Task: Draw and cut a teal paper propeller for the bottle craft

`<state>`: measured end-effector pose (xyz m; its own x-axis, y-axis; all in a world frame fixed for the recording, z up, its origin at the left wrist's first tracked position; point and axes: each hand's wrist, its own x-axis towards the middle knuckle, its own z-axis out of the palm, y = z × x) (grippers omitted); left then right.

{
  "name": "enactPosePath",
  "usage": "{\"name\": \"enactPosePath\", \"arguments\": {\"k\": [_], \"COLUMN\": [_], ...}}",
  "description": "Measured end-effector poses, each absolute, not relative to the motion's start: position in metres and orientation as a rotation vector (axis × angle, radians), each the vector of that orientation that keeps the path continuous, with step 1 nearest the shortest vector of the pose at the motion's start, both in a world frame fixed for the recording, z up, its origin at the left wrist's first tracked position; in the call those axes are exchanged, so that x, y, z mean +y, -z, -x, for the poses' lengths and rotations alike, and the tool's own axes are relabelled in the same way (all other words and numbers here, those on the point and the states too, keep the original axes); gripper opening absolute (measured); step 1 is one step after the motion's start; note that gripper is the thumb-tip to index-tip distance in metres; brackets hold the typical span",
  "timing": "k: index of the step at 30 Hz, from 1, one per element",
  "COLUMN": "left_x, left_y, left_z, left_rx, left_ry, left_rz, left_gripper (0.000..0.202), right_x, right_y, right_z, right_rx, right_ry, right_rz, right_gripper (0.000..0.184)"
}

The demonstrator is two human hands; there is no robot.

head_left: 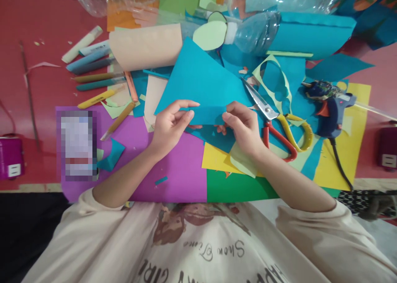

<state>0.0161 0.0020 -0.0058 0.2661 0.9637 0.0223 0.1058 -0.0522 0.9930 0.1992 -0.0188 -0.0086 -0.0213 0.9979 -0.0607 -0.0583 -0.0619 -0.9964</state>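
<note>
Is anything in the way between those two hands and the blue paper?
Nothing visible: the left hand and right hand both touch the blue paper directly along its near edge. The scissors lie to the right, not between them.

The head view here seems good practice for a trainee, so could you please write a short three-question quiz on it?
1. What colour is the sheet held by the left hand and the right hand?
2. True or false: the scissors lie nearer the right hand than the left hand.
3. What colour is the body of the glue gun? A) white; B) dark blue; C) green.

Key: 1. Blue. 2. True. 3. B.
</note>
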Motion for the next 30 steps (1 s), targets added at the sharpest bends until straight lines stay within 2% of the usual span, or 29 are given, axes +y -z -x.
{"name": "enactPosePath", "arguments": {"k": [9,14,17,20,22,30], "left_x": [0.001,0.002,0.003,0.004,0.004,0.003], "left_y": [0.002,0.003,0.004,0.004,0.002,0.002], "left_z": [-0.017,-0.016,-0.016,-0.016,-0.016,-0.014], "left_rx": [1.066,1.041,1.067,1.111,1.125,1.110], "left_ry": [-0.974,-0.978,-0.995,-0.987,-0.969,-0.952], "left_rz": [-1.452,-1.435,-1.433,-1.422,-1.421,-1.395], "left_gripper": [0.031,0.031,0.034,0.036,0.035,0.036], "right_x": [-0.016,-0.016,-0.018,-0.021,-0.023,-0.023], "right_y": [0.013,0.015,0.018,0.020,0.021,0.019], "right_z": [-0.201,-0.200,-0.200,-0.200,-0.200,-0.202], "right_rx": [-1.058,-1.075,-1.158,-1.400,-1.580,-1.778], "right_ry": [-1.254,-1.246,-1.214,-1.106,-0.993,-0.758], "right_rz": [1.224,1.216,1.215,1.195,1.191,1.226], "right_gripper": [0.020,0.029,0.026,0.048,0.056,0.044]}}
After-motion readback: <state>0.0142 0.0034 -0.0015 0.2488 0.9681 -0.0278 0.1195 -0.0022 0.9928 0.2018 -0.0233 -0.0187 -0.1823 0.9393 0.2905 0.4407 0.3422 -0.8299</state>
